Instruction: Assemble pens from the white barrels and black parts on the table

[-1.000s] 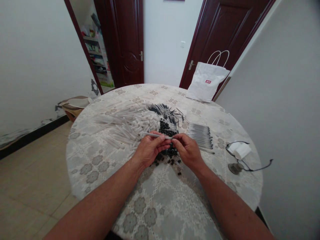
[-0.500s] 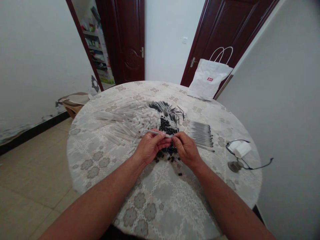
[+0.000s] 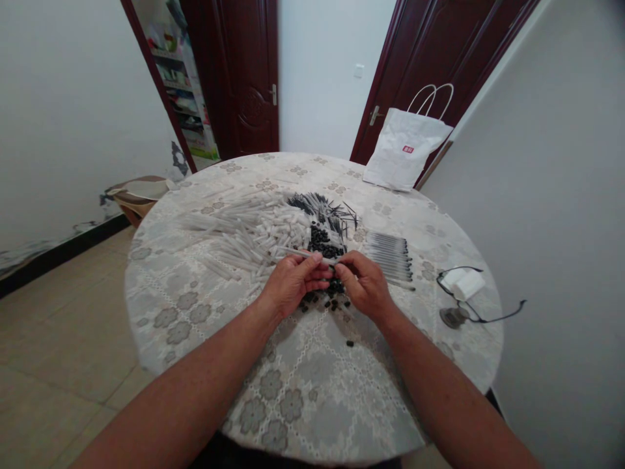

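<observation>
My left hand pinches a thin whitish pen barrel between thumb and fingers, and the barrel slants down toward the right. At its right end, the closed fingertips of my right hand meet the barrel; whether a small part is also between them is hidden. Beneath and behind the hands lies a heap of small black plugs. Left of it spreads a big pile of whitish pen barrels. Thin dark-tipped pen refills lie behind. Assembled pens with black ends form a neat row beside my right hand.
A patterned cloth covers the round table. Eyeglasses, a white wad and a small dark round object lie at the right. A white paper bag stands at the back right. One loose plug lies near the front.
The view has shifted slightly. Both hands stay together at the pen barrel, with the right fingers moved a little at its end. The piles look the same.
</observation>
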Demonstrator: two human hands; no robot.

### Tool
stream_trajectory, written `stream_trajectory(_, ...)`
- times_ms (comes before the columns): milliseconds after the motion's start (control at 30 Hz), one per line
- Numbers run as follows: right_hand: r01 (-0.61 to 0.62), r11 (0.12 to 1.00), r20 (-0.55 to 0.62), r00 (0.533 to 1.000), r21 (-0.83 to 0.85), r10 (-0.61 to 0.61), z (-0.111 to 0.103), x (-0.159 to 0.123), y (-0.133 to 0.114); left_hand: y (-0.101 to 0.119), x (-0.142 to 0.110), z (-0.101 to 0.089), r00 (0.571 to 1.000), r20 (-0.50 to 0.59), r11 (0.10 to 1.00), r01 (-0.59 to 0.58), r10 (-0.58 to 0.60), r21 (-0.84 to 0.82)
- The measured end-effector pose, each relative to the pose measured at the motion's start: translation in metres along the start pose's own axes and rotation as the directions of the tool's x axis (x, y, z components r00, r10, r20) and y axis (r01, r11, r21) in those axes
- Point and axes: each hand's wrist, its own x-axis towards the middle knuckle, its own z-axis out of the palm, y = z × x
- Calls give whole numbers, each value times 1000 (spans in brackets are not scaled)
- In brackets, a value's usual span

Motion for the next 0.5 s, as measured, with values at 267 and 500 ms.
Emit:
stream_trajectory(267,-33,998,42,999,53,31,-3,2,2,-3,-2,4,998,-32,990,-40,45,132)
stream_trajectory(500,-184,941,-218,943,285,251,-8,6,19,-23,-46,22,846,531,328,-487,-53,809)
